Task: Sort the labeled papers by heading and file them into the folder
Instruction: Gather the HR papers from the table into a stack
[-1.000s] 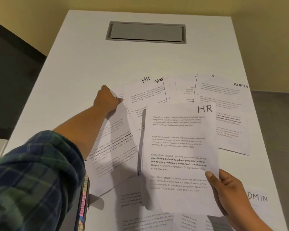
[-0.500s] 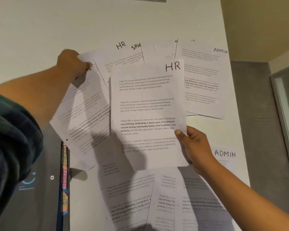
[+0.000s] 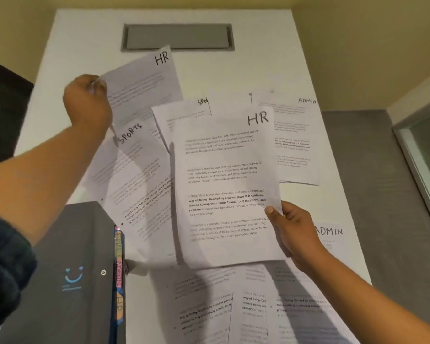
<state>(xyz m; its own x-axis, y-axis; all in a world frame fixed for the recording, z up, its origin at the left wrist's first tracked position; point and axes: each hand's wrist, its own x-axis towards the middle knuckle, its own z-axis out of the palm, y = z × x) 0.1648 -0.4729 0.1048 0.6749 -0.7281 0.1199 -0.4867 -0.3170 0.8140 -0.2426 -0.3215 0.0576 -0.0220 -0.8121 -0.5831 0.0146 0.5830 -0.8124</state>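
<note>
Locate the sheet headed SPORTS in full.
Head view, left of centre: the SPORTS sheet lies below the left hand, between the folder and the HR sheet in the right hand.

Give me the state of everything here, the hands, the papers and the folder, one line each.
Left hand: pinches the far HR sheet, lifted.
Right hand: grips the near HR sheet, held up.
SPORTS sheet: lying flat, partly covered.
Far ADMIN sheet: lying flat.
Folder: looks closed, tabs showing.
</note>
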